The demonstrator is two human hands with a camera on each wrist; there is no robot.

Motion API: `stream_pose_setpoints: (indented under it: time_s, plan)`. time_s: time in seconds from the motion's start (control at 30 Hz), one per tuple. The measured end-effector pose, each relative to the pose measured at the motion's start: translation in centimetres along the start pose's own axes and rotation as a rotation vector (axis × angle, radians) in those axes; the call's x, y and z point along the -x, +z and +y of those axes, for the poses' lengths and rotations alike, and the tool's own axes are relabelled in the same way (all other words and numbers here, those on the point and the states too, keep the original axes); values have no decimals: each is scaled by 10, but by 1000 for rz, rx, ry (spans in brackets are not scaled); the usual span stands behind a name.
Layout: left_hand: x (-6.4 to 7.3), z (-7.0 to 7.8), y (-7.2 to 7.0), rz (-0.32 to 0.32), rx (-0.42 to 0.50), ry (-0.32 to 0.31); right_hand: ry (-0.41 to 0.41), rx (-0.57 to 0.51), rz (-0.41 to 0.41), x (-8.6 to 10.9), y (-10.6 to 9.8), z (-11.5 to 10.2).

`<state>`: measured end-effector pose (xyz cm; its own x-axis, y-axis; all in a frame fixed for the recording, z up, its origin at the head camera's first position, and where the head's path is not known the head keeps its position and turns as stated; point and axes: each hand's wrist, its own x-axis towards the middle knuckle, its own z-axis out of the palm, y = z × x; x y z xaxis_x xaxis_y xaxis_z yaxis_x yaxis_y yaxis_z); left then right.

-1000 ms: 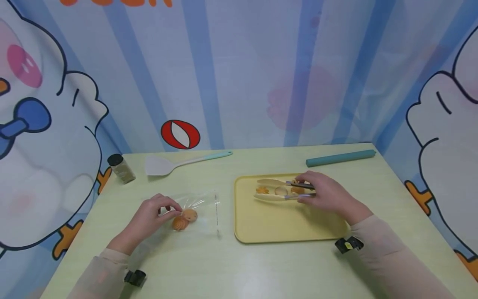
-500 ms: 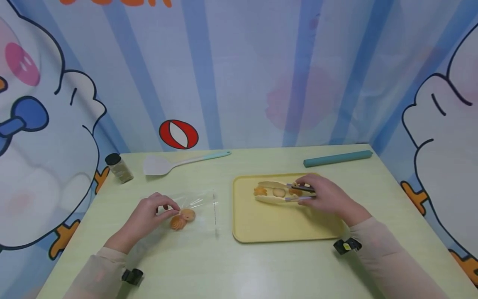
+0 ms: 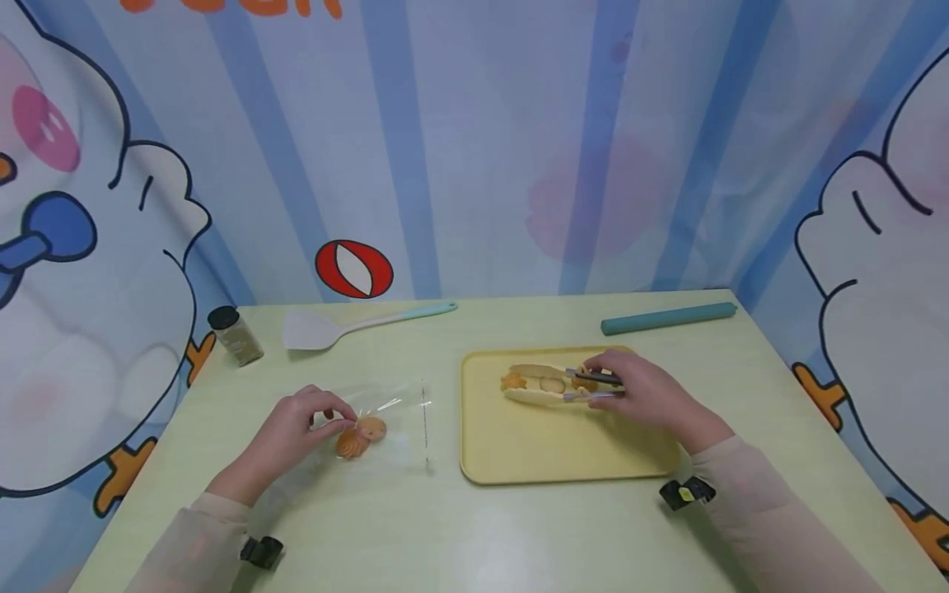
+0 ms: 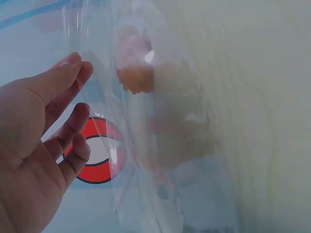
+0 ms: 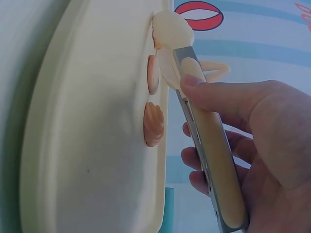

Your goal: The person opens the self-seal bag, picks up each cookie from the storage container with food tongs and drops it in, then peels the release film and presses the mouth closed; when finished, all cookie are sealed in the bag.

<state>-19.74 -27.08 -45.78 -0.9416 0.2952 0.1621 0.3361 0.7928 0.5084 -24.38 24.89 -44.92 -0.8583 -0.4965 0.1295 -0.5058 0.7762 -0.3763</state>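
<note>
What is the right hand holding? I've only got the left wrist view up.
Observer: The right hand holds tongs over a yellow tray.
Operator: Are the tongs closed?
Observer: No, the head view shows their tips standing apart.
Operator: And what lies beyond the tray's far edge?
Observer: A teal rod, toward the right in the head view.
</note>
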Motion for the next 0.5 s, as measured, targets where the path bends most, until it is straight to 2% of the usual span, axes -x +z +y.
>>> stream_pose_setpoints:
  time_s: [0.23,0.5]
  plan:
    - [2,-1,2,13,-7,3,-17,-9,28,1,6,-4]
    - [2,-1,0,6,-3,7,-89,-20,59,0,9,-26]
